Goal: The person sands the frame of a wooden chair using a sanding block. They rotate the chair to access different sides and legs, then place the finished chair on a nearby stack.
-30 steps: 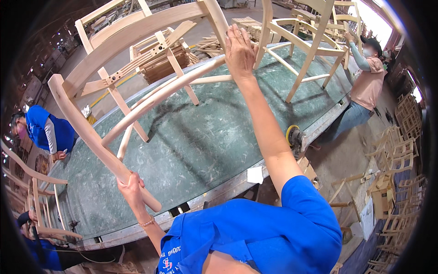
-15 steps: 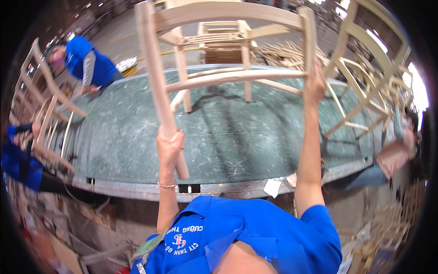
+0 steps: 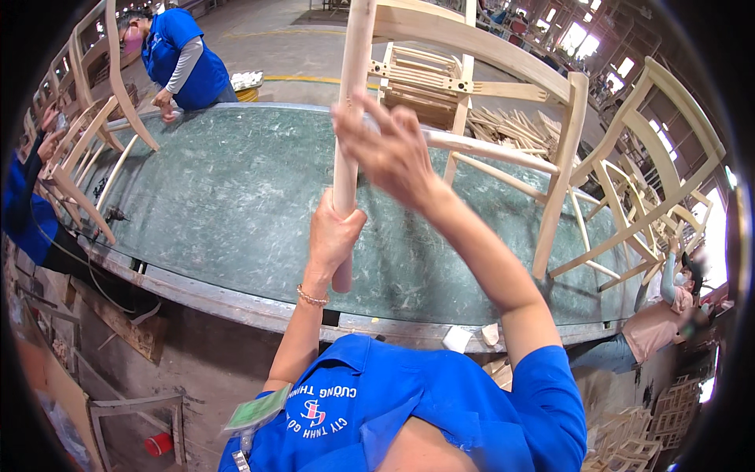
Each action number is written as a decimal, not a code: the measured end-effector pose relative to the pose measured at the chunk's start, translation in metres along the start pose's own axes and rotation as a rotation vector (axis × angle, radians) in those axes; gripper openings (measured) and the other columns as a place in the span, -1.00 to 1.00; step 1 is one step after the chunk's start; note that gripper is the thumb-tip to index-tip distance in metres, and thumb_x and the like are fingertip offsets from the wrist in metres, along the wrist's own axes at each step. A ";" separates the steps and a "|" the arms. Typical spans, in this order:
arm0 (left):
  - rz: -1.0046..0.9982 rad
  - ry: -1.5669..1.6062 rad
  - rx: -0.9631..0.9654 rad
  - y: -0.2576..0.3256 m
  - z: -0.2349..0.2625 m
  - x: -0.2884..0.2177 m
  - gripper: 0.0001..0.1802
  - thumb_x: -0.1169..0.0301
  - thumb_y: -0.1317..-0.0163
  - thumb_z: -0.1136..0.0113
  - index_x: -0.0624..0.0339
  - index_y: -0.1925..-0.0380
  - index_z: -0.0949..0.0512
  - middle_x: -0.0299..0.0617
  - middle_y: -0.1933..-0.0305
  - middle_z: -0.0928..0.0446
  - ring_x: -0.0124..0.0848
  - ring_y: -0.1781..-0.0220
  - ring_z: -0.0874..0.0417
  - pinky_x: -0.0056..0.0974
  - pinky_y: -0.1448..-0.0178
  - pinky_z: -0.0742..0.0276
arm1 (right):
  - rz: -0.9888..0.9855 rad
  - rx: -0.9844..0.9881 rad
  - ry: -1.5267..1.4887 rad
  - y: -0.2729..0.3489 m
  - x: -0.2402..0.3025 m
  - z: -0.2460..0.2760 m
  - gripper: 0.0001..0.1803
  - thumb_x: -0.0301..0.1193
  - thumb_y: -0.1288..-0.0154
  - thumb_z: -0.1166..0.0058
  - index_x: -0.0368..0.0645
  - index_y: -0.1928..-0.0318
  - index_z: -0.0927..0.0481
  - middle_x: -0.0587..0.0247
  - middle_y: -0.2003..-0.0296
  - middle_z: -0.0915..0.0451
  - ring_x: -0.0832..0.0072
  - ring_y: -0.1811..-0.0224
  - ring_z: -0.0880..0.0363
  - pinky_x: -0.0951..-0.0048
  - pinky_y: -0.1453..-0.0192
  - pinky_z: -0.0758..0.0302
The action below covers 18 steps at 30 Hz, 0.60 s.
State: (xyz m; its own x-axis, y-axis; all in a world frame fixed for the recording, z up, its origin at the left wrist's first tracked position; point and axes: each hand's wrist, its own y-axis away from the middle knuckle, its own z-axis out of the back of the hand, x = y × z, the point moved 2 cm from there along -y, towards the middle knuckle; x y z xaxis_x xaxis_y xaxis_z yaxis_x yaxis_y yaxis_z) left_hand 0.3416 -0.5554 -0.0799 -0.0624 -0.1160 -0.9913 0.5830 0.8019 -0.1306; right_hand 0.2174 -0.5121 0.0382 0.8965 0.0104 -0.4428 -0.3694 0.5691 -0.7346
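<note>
A bare wooden chair frame (image 3: 481, 41) stands tilted over the green-topped worktable (image 3: 236, 181), its pale rails and legs reaching toward me. My left hand (image 3: 333, 236) is wrapped around the lower part of its left leg post. Higher on that same post, my right hand (image 3: 389, 149) lies across it with fingers apart, a little blurred by motion. It hides part of the post and the end of the lower rail. Whether the right palm presses on the wood or just skims it, I cannot tell.
More wooden chairs stand at the table's right end (image 3: 668, 157) and left end (image 3: 118, 94). A co-worker in blue (image 3: 177, 59) leans at the far left edge; others work at both ends. Wooden sticks (image 3: 511, 130) are piled beyond the table. A white scrap (image 3: 457, 338) lies on the near edge.
My right hand has let go of the right post and crossed to the left one. The chair has swung to the right and turned, with my left hand still gripping its post.
</note>
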 end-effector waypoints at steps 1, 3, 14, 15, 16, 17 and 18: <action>-0.017 0.005 0.015 0.001 -0.003 0.001 -0.79 0.46 0.03 -0.15 0.26 0.36 -0.41 -0.22 0.54 -0.48 -0.48 0.57 -0.51 -0.32 0.47 -0.44 | 0.055 -0.002 0.058 -0.009 -0.014 -0.013 -0.63 -0.34 -0.16 -0.20 0.11 -0.03 -0.62 0.48 -0.24 -0.44 0.39 -0.37 -0.23 0.35 -0.11 -0.22; -0.050 0.004 0.006 0.000 -0.001 0.001 -0.80 0.52 0.01 -0.12 0.25 0.33 -0.39 -0.31 0.54 -0.43 -0.57 0.64 -0.43 -0.40 0.56 -0.38 | -0.101 -0.106 0.008 -0.045 -0.036 -0.014 -0.64 -0.34 -0.17 -0.21 0.11 -0.03 -0.63 0.49 -0.25 -0.43 0.40 -0.38 -0.22 0.39 -0.14 -0.19; -0.035 -0.047 -0.015 -0.004 0.003 -0.009 -0.79 0.47 0.04 -0.16 0.25 0.37 -0.41 -0.23 0.54 -0.46 -0.49 0.59 -0.49 -0.32 0.50 -0.43 | -0.217 -0.147 -0.012 -0.034 -0.021 -0.020 -0.74 -0.35 -0.16 -0.22 0.06 0.09 -0.67 0.35 -0.23 -0.44 0.32 -0.34 -0.25 0.36 -0.09 -0.19; -0.011 -0.034 0.006 -0.006 0.002 -0.011 -0.79 0.46 0.04 -0.16 0.25 0.36 -0.41 -0.22 0.53 -0.47 -0.48 0.58 -0.49 -0.31 0.49 -0.44 | -0.235 -0.150 -0.001 -0.034 -0.021 -0.021 -0.74 -0.34 -0.17 -0.22 0.07 0.10 -0.67 0.36 -0.25 -0.43 0.33 -0.34 -0.25 0.37 -0.08 -0.19; -0.009 -0.068 0.005 -0.007 0.004 -0.009 -0.75 0.44 0.05 -0.17 0.27 0.35 -0.40 -0.13 0.52 -0.49 -0.35 0.53 -0.54 -0.24 0.42 -0.46 | -0.249 -0.134 -0.026 -0.027 -0.014 -0.028 -0.74 -0.34 -0.17 -0.22 0.07 0.09 -0.67 0.36 -0.25 -0.42 0.32 -0.34 -0.25 0.37 -0.08 -0.19; -0.016 -0.102 -0.005 -0.010 0.008 -0.007 -0.72 0.42 0.06 -0.18 0.29 0.33 -0.40 -0.04 0.50 -0.52 -0.22 0.47 -0.59 -0.17 0.36 -0.49 | -0.255 -0.127 -0.053 -0.016 0.001 -0.033 -0.74 -0.34 -0.17 -0.22 0.07 0.09 -0.67 0.36 -0.25 -0.42 0.32 -0.34 -0.25 0.37 -0.08 -0.19; -0.020 -0.136 -0.014 -0.013 0.011 -0.005 -0.69 0.40 0.07 -0.19 0.30 0.31 -0.40 0.05 0.48 -0.54 -0.09 0.42 -0.64 -0.10 0.30 -0.51 | -0.263 -0.117 -0.080 -0.006 0.015 -0.034 -0.73 -0.34 -0.17 -0.22 0.08 0.08 -0.67 0.37 -0.25 -0.42 0.32 -0.35 -0.25 0.37 -0.07 -0.19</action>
State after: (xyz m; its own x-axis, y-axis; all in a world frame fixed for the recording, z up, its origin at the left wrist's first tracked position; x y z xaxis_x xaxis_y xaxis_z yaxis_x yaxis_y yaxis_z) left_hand 0.3431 -0.5720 -0.0725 0.0372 -0.2103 -0.9769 0.5710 0.8068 -0.1519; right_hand 0.2246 -0.5435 0.0190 0.9799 -0.0570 -0.1910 -0.1438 0.4618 -0.8752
